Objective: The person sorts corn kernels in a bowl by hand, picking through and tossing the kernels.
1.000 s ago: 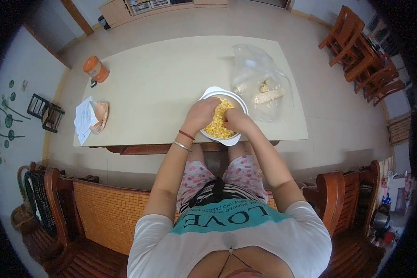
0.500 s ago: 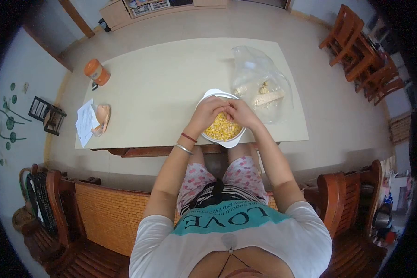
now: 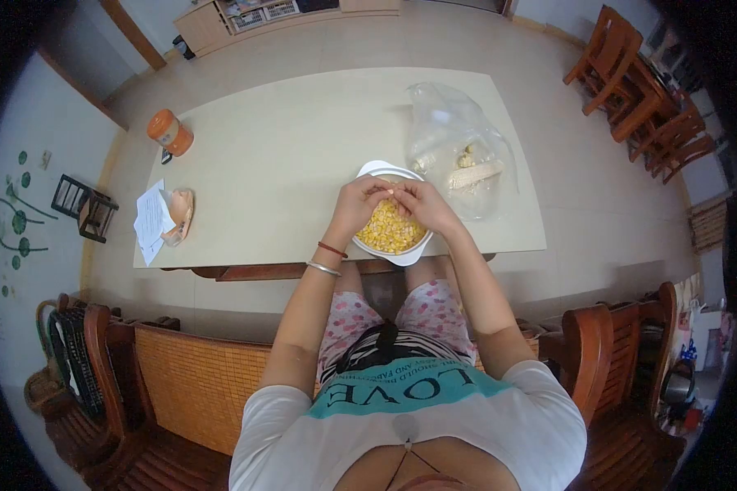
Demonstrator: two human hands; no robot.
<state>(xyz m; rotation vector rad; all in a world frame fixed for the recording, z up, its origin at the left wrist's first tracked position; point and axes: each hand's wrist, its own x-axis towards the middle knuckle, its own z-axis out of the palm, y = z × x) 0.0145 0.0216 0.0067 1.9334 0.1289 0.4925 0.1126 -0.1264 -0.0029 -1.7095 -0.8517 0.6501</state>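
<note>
My left hand [image 3: 357, 206] and my right hand [image 3: 431, 208] meet fingertip to fingertip above a white bowl [image 3: 409, 257] with two side handles. Loose yellow corn kernels [image 3: 391, 231] fill much of the bowl beneath them. The fingers of both hands are pinched together. Whatever sits between the fingertips is too small and too covered to make out. A red cord and a silver bangle circle my left wrist. To the right of the bowl lies a clear plastic bag [image 3: 442, 117] with a stripped corn cob [image 3: 475, 174] and other pale scraps in it.
The bowl stands near the front edge of a pale table [image 3: 295, 164]. An orange canister [image 3: 170, 132] is at the table's far left, with papers [image 3: 151, 222] and an open plastic packet [image 3: 180, 214] nearer. A wooden bench [image 3: 196, 376] is behind me.
The hands have shifted slightly and the fingertips now sit closer together, with more of the kernels showing below them. Bowl, bag and the other things stay in place.
</note>
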